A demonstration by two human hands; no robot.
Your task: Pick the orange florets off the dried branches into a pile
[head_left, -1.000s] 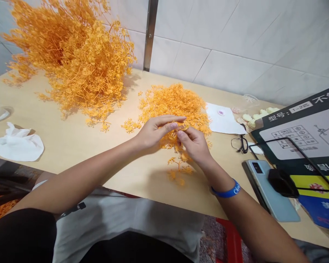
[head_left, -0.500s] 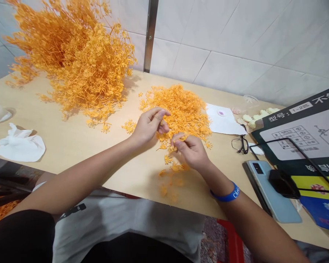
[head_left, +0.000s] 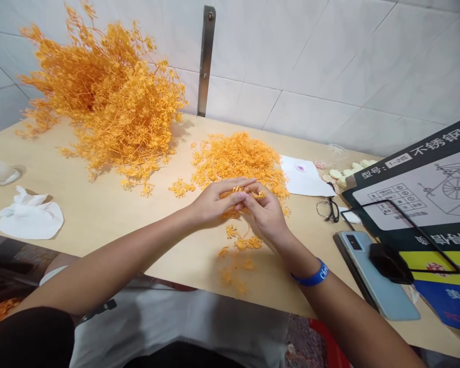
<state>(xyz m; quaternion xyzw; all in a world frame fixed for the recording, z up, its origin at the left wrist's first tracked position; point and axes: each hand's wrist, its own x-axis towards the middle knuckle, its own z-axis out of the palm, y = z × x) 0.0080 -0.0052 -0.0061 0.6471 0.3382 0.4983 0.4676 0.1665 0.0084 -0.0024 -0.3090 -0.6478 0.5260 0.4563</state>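
My left hand (head_left: 217, 201) and my right hand (head_left: 267, 208) meet over the table, thumb tips together. Both are closed on an orange artificial flower sprig (head_left: 249, 242). Its upper part is among my fingers, which partly hide it. Several small blossoms dangle below my right hand, the lowest ones blurred. Just behind my hands lies a heap of loose orange flower pieces (head_left: 239, 156). A small orange cluster (head_left: 181, 187) rests to the left of the heap.
A large bunch of orange sprigs (head_left: 111, 97) stands at the back left. White tissue (head_left: 28, 213) lies on the left. To the right are white paper (head_left: 305, 176), glasses (head_left: 328, 209), a light-blue phone (head_left: 383, 278) and a printed box (head_left: 414, 189). A tiled wall closes the back.
My left hand has moved right and down to meet my right hand at the sprig; its fingers have closed there. The camera view has tilted slightly upward.
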